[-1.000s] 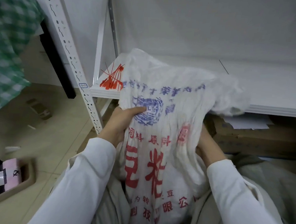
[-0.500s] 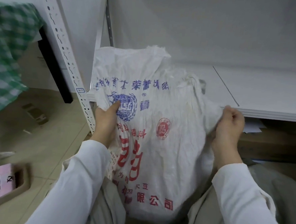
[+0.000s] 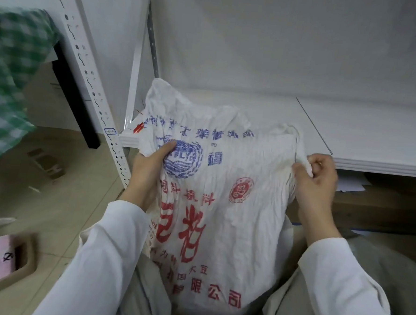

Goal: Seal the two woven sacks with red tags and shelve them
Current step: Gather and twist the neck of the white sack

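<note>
Now the left hand (image 3: 150, 163) grips the sack (image 3: 223, 207) at its left edge and the right hand (image 3: 318, 182) pinches its right corner, mid-frame before the shelf (image 3: 373, 143), where loose cloth could sweep the tags (image 3: 138, 128) off.

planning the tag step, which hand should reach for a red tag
Left, probably. The left hand holds the woven sack just below the red tags at the white shelf's left front corner; the right hand pinches the sack's opposite edge, farther away.
</note>
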A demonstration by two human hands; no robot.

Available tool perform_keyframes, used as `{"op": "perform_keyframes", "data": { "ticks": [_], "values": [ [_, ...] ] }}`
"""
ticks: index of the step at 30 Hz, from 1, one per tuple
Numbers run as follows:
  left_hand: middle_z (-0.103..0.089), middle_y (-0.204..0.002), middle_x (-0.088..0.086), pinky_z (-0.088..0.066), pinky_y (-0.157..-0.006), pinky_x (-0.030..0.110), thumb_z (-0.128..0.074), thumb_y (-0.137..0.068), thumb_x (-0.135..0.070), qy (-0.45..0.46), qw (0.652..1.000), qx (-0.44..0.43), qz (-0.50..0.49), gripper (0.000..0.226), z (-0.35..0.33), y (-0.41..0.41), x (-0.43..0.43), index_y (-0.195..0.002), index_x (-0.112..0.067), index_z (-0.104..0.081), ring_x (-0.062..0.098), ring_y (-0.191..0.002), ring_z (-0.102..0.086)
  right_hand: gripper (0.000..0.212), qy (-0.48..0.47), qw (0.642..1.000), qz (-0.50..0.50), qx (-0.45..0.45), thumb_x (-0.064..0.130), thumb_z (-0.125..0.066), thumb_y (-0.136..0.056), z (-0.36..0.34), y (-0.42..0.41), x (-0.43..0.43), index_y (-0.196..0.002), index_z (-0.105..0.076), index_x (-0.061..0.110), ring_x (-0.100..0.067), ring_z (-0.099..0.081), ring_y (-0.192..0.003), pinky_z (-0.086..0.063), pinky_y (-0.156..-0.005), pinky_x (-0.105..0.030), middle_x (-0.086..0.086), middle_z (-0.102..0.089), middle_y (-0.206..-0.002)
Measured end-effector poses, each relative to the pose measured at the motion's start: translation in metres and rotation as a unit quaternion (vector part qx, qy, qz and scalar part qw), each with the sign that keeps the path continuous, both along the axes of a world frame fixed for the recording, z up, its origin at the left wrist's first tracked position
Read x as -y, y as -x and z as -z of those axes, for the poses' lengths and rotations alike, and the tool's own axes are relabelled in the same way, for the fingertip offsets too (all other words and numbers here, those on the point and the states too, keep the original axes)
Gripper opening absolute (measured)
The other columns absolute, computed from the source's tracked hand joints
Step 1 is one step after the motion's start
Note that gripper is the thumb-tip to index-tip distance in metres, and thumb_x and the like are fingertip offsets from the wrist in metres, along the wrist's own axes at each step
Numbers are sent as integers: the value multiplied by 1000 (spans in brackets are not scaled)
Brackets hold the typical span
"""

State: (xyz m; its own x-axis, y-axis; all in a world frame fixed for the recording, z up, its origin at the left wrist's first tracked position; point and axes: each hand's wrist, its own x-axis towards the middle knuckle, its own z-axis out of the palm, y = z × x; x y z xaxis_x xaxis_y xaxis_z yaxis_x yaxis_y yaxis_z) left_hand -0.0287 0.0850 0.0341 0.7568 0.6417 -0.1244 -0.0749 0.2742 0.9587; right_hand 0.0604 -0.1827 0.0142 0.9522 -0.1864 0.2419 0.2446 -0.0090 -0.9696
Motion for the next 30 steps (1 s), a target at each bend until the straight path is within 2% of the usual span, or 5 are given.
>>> {"op": "perform_keyframes", "data": {
  "ticks": [3, 7, 12, 18, 30],
  "values": [
    [-68, -121, 10, -45, -102, 51, -52, -84, -68, 134, 986, 36, 91, 67, 0, -2, 3, -131, -21, -59, 29, -111, -65, 45, 11, 1000, -2, -28, -17, -41, -77, 8, -4, -7, -78, -49, 27, -18, -55, -80, -42, -65, -26, -7, -59, -92],
    [-60, -132, 12, -41, -105, 52, -35, -97, -55, 245, 957, 88, 130, 57, 7, -4, 4, -134, -17, -56, 33, -121, -58, 38, 41, 995, -37, -79, -13, -41, -79, 15, -2, -19, -86, -45, 25, -16, -45, -66, -36, -50, -21, -10, -54, -98],
    [-65, -121, 13, -49, -95, 42, -46, -96, -39, 142, 981, 23, 133, 37, 4, -2, 9, -117, -13, -62, 25, -108, -64, 47, 23, 986, -77, -145, 42, -80, -71, 14, -1, -23, -97, -46, 22, -11, -51, -80, -43, -73, -31, 5, -52, -95],
    [-76, -87, 7, -60, -69, 32, -70, -87, -26, -1, 1000, -22, -5, 22, -5, 3, -1, -100, -9, -68, 21, -82, -74, 23, 144, 988, 32, -33, 24, -73, -82, 7, -2, -12, -98, -59, 14, -22, -62, -85, -44, -71, -28, 4, -62, -87],
    [-65, -80, 2, -51, -81, 41, -63, -90, -30, -15, 993, 27, -118, 23, 8, -6, 1, -68, -22, -64, 24, -83, -63, 25, 218, 964, 117, 94, 26, -52, -96, 23, -3, -24, -96, -63, 3, -34, -59, -81, -35, -67, -29, -11, -63, -86]
  ]
}}
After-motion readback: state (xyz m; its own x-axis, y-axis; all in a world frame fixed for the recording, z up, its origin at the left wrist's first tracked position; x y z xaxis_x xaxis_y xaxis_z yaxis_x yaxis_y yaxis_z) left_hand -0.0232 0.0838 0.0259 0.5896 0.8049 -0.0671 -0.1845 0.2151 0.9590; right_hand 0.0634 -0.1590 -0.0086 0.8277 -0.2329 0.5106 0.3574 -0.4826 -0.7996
